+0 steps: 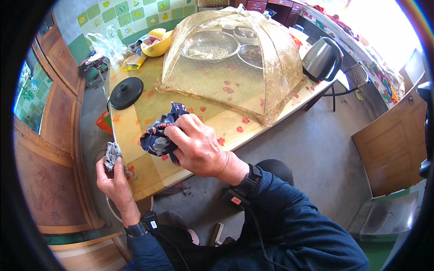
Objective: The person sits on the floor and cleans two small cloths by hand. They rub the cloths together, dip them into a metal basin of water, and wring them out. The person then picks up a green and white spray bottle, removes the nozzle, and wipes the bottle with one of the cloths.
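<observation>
Bunched in my right hand (194, 147) is a dark blue cloth (159, 134) with a pink and grey pattern, held over the near left part of the table (151, 174). My fingers are closed round its upper side. My left hand (115, 180) grips a crumpled grey cloth (112, 156) between thumb and fingers at the table's left edge. A round black kettle base (127, 93) lies on the table beyond both hands. The tabletop has a yellowish cover with red flower prints.
A gold mesh food cover (217, 86) stands over metal dishes (211, 45). To its right is a steel electric kettle (322, 59). A yellow bowl (157, 44) and a clear plastic bag (108, 47) sit at the far left. Wooden cabinets (56, 167) line the left side.
</observation>
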Demonstrator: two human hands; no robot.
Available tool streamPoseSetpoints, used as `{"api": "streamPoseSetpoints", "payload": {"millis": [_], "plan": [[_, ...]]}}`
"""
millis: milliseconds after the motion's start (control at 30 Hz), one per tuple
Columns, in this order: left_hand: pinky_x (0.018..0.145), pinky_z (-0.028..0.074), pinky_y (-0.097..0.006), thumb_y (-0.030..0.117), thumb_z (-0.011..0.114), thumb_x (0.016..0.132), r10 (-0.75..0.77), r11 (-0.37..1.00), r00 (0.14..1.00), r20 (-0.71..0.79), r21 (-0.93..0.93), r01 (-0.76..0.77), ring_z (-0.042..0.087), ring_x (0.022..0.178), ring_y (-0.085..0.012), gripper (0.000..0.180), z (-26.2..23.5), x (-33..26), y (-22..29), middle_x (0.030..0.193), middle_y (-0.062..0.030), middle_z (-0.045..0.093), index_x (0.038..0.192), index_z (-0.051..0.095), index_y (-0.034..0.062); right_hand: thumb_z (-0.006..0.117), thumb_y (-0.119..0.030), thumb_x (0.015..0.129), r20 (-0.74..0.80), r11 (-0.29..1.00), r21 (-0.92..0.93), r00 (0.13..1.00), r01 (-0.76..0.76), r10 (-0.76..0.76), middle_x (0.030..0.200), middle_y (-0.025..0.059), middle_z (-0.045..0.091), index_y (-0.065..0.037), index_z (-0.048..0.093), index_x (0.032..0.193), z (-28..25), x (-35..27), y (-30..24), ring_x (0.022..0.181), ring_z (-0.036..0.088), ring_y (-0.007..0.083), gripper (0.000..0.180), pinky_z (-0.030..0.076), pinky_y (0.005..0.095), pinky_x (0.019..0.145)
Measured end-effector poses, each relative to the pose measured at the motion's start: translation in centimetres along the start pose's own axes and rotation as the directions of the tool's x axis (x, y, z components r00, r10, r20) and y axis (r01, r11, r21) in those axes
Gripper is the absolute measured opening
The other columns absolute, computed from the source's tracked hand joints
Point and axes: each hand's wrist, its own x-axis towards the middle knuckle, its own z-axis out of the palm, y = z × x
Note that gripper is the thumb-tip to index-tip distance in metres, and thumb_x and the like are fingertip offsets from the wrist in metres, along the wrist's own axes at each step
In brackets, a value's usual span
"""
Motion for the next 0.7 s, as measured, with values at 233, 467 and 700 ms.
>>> {"api": "streamPoseSetpoints", "payload": {"millis": [233,467,700], "plan": [[0.08,0.055,-0.029,0.006,0.079,0.101,-0.076,0.988,0.997,-0.018,-0.135,0.073,0.064,0.091,-0.0081,0.024,-0.4,-0.3,0.3,0.103,-0.0005,0.071,0.121,0.069,-0.0037,0.075,0.009,0.072,-0.056,0.998,-0.034,0.997,-0.06,0.058,0.102,0.0192,0.068,-0.004,0.072,0.116,-1.2,1.7,1.3,0.097,0.067,0.0433,0.046,0.058,0.049,0.088],[0.078,0.055,-0.027,0.004,0.078,0.102,-0.072,0.986,0.992,-0.104,-0.159,0.055,0.065,0.09,-0.0073,0.018,-2.4,0.6,0.7,0.103,-0.0016,0.074,0.116,0.07,-0.004,0.08,0.006,0.084,-0.246,0.955,-0.069,0.933,-0.288,0.263,0.1,0.0107,0.074,0.0,0.071,0.117,-2.2,1.7,3.1,0.094,0.069,0.0172,0.035,0.056,0.033,0.091],[0.076,0.055,-0.026,0.003,0.08,0.099,-0.082,0.983,0.99,-0.112,-0.175,0.062,0.065,0.086,-0.0063,0.02,-3.5,0.8,0.8,0.102,-0.0012,0.075,0.116,0.071,-0.0037,0.082,0.001,0.09,-0.241,0.833,0.237,0.801,-0.499,0.548,0.095,0.0051,0.072,-0.001,0.071,0.114,-1.9,1.6,2.9,0.093,0.064,0.0107,0.026,0.056,0.0323,0.088]]}}
